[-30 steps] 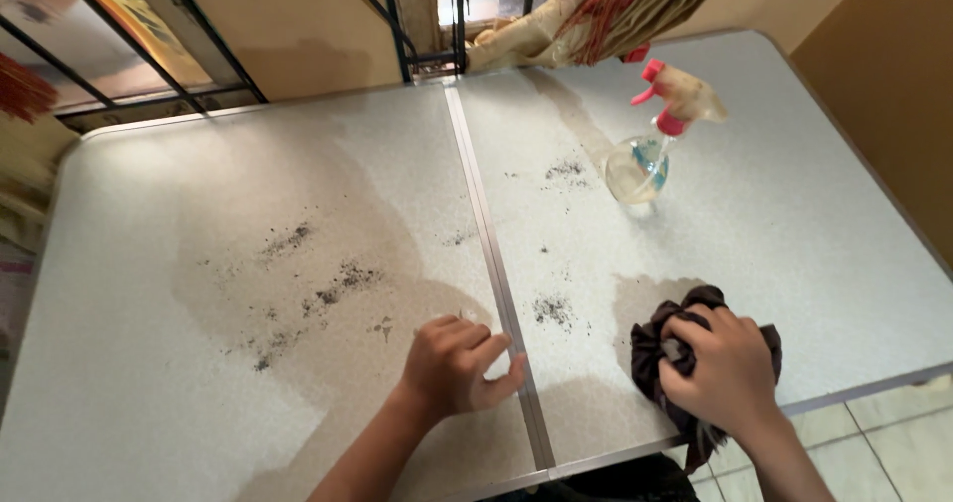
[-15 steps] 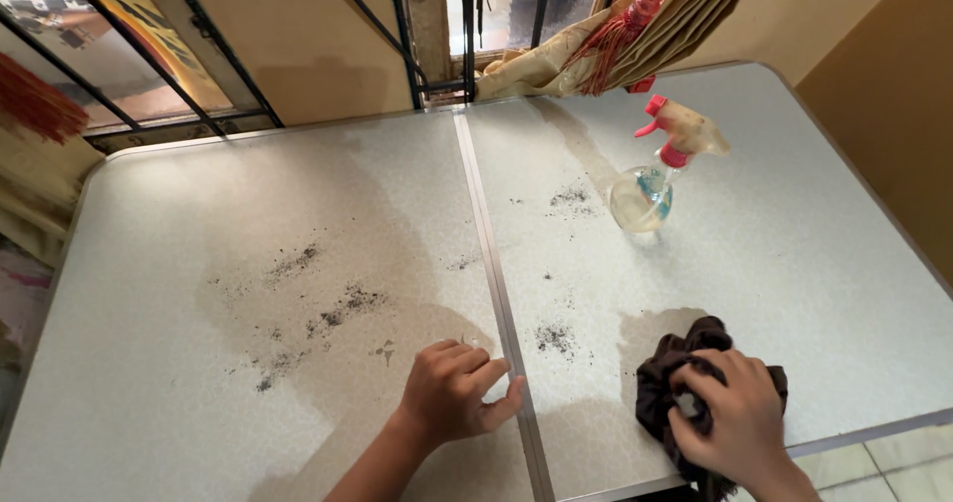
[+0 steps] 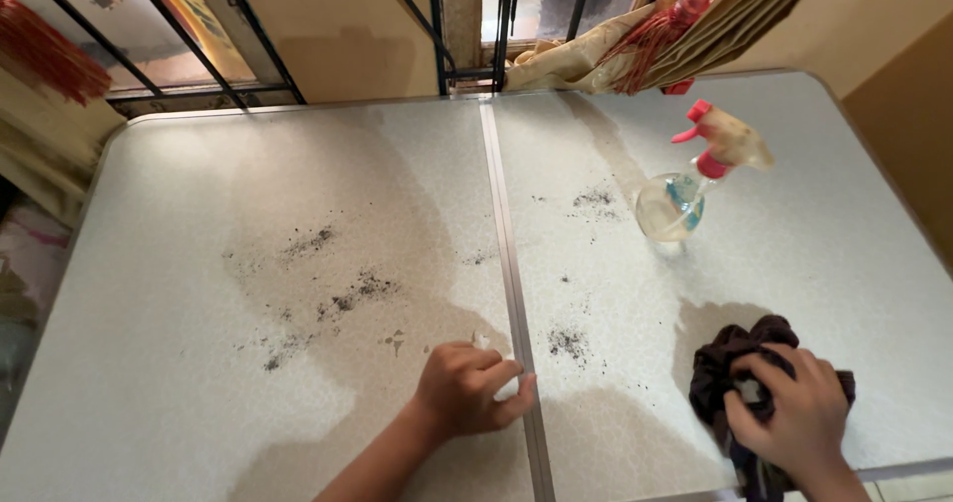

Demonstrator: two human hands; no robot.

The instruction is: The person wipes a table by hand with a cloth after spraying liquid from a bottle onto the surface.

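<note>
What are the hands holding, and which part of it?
The right hand clutches a dark crumpled cloth by its bunched top. The left hand holds nothing; it rests curled on the table.

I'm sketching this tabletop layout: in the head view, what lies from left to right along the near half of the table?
Dark crumb patches → left hand → metal centre seam → small crumb pile → right hand gripping the dark cloth.

Spray bottle (image 3: 685, 189) stands behind cloth (image 3: 730, 363) — both on table (image 3: 159, 214).
</note>
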